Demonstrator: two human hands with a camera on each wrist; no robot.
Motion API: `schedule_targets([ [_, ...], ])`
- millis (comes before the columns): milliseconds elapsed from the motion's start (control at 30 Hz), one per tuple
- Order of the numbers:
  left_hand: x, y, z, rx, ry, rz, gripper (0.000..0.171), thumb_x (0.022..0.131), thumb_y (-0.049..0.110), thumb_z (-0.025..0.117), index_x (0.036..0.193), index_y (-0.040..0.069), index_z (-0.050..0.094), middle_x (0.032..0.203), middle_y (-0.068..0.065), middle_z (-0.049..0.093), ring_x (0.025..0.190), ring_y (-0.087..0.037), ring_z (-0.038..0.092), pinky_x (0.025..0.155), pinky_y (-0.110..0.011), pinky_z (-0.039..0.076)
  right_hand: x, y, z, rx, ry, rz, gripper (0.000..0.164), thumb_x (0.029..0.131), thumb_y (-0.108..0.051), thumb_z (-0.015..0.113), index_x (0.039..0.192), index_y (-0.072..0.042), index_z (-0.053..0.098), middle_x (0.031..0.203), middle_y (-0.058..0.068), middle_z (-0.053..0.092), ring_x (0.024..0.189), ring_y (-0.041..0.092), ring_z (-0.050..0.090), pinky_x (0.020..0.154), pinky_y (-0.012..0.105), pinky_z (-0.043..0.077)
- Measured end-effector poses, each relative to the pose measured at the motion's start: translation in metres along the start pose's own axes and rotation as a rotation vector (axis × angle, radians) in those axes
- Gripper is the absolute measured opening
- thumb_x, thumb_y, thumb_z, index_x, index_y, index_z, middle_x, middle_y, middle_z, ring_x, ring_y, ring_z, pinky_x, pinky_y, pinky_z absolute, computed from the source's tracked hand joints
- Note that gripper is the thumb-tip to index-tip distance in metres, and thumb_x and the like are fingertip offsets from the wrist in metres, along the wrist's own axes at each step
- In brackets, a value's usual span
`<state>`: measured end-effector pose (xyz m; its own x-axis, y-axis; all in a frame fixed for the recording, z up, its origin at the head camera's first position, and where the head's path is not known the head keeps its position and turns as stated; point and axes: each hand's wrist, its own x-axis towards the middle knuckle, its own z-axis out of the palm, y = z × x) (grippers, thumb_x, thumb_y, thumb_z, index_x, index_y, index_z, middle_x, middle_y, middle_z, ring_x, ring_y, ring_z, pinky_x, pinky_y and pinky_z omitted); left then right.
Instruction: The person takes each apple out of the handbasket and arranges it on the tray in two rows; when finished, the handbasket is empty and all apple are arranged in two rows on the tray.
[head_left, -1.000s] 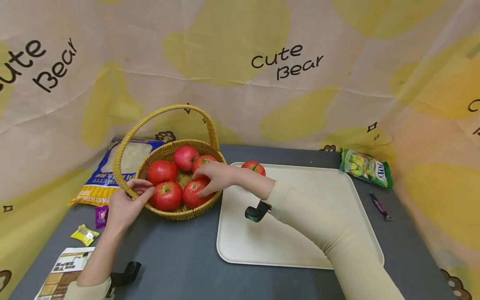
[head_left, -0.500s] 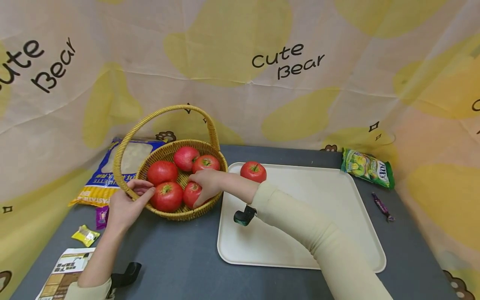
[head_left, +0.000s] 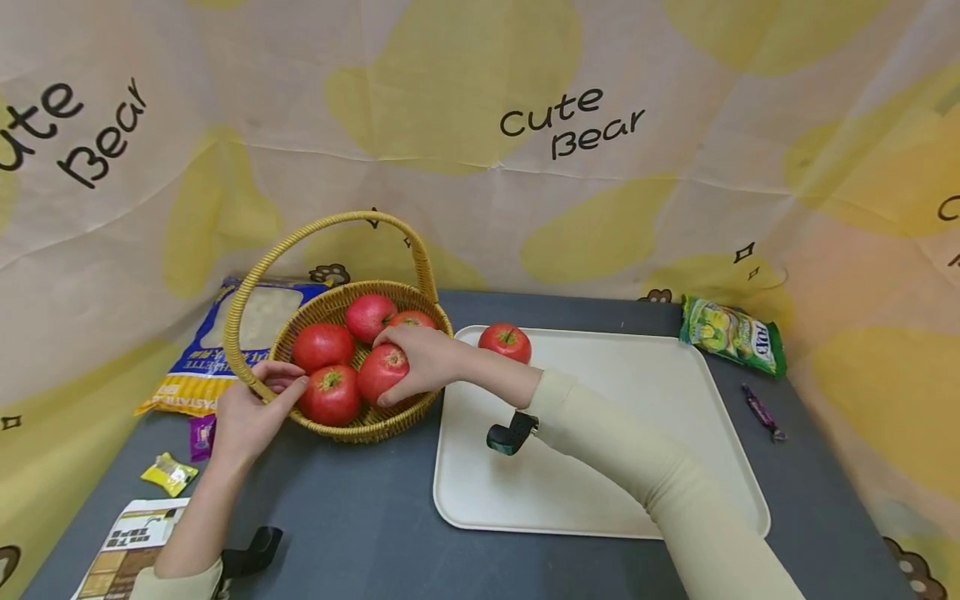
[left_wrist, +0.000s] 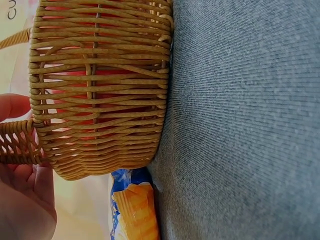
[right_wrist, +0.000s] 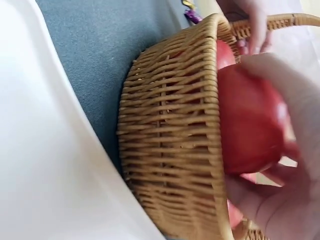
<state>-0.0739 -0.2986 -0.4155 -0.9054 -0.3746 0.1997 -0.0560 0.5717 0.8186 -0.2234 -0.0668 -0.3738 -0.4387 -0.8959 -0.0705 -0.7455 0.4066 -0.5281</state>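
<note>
A yellow wicker basket (head_left: pixel 367 432) with a tall arched handle stands on the table, several red apples inside it. My left hand (head_left: pixel 251 417) grips the foot of the handle on the basket's left side; in the left wrist view, the thumb and fingers (left_wrist: pixel 30 200) curl around the woven handle. Reaching in from the right, my right hand (head_left: pixel 429 358) holds a red apple (head_left: pixel 384 372) at the basket's right side. The right wrist view shows this apple (right_wrist: pixel 250 120) raised level with the rim, fingers around it. Another apple (head_left: pixel 506 342) sits on the white tray (head_left: pixel 585 467).
A blue and yellow pasta bag (head_left: pixel 191 371) lies behind the basket at left. Purple (head_left: pixel 202 437) and yellow candies (head_left: pixel 170 473) and a printed packet (head_left: pixel 135 542) are at the left edge. At right lie a green snack bag (head_left: pixel 731 335) and a purple candy (head_left: pixel 763 413).
My right hand has closed around the front right apple and raised it slightly, with the apple tilting. My left hand has stayed at the basket handle.
</note>
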Motion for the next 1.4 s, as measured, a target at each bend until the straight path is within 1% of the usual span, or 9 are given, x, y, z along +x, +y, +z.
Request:
schedule_targets([
  [67,0.0,0.0,0.001,-0.004,0.002,0.0,0.025,0.09,0.025,0.071,0.106,0.006,0.068,0.087,0.012,0.066,0.078,0.001,0.06,0.066,-0.011,0.047,-0.008,0.002,-0.004,0.096,0.071,0.034,0.07,0.075,-0.049,0.077,0.131,-0.02,0.047,0.122,-0.003,0.055,0.108,0.011,0.052,0.082,0.024,0.049],
  [233,0.0,0.002,0.002,-0.009,0.008,-0.018,0.026,0.09,0.025,0.071,0.107,0.005,0.068,0.086,0.015,0.065,0.078,0.002,0.06,0.067,-0.01,0.047,-0.035,0.007,-0.015,0.354,0.24,0.204,0.069,0.075,-0.05,0.076,0.132,-0.029,0.043,0.12,-0.003,0.056,0.107,0.015,0.054,0.081,0.033,0.052],
  [500,0.0,0.001,0.004,-0.019,0.005,-0.049,0.028,0.09,0.026,0.071,0.11,0.006,0.067,0.087,0.018,0.063,0.079,0.003,0.058,0.066,-0.01,0.047,-0.083,0.042,-0.03,0.563,0.506,0.336,0.052,0.088,-0.044,0.059,0.134,-0.023,0.046,0.126,0.008,0.057,0.113,0.026,0.054,0.092,0.047,0.046],
  [733,0.001,0.003,0.006,-0.023,0.02,-0.052,0.028,0.09,0.026,0.071,0.107,0.005,0.067,0.084,0.018,0.063,0.077,0.002,0.059,0.067,-0.01,0.046,-0.138,0.09,-0.035,0.779,0.623,0.515,0.055,0.095,-0.043,0.05,0.143,-0.017,0.044,0.135,0.013,0.05,0.121,0.03,0.047,0.097,0.046,0.043],
  [1000,-0.001,0.003,0.005,-0.021,0.055,-0.045,0.024,0.089,0.025,0.071,0.102,0.005,0.068,0.08,0.018,0.063,0.074,0.0,0.059,0.064,-0.01,0.045,-0.182,0.131,-0.021,1.031,0.698,0.675,0.071,0.095,-0.035,0.055,0.15,-0.005,0.022,0.15,0.017,0.03,0.134,0.034,0.035,0.106,0.043,0.039],
  [1067,-0.001,0.003,0.005,-0.017,0.057,-0.045,0.024,0.089,0.025,0.071,0.102,0.005,0.068,0.08,0.018,0.063,0.074,0.0,0.059,0.064,-0.01,0.045,-0.188,0.138,-0.017,1.023,0.699,0.7,0.073,0.095,-0.031,0.056,0.151,-0.004,0.019,0.151,0.018,0.028,0.135,0.035,0.033,0.107,0.045,0.037],
  [1167,-0.001,0.003,0.004,-0.014,0.06,-0.055,0.024,0.089,0.025,0.071,0.101,0.005,0.068,0.079,0.018,0.063,0.073,0.0,0.058,0.063,-0.011,0.045,-0.193,0.15,-0.009,0.919,0.691,0.713,0.075,0.093,-0.027,0.06,0.152,-0.003,0.021,0.151,0.019,0.03,0.136,0.036,0.032,0.108,0.048,0.035],
  [1267,-0.001,0.003,0.005,-0.011,0.062,-0.061,0.024,0.089,0.025,0.071,0.101,0.005,0.068,0.079,0.018,0.063,0.073,0.0,0.058,0.063,-0.011,0.045,-0.194,0.161,0.0,0.791,0.714,0.707,0.073,0.09,-0.025,0.065,0.15,-0.006,0.028,0.148,0.019,0.035,0.134,0.037,0.035,0.107,0.05,0.035],
  [1400,0.0,0.003,0.006,-0.014,0.058,-0.051,0.023,0.089,0.025,0.071,0.101,0.005,0.068,0.079,0.018,0.063,0.072,-0.001,0.058,0.063,-0.011,0.045,-0.195,0.171,0.008,0.73,0.766,0.675,0.073,0.087,-0.022,0.072,0.147,-0.011,0.03,0.147,0.015,0.035,0.133,0.036,0.037,0.106,0.051,0.037],
])
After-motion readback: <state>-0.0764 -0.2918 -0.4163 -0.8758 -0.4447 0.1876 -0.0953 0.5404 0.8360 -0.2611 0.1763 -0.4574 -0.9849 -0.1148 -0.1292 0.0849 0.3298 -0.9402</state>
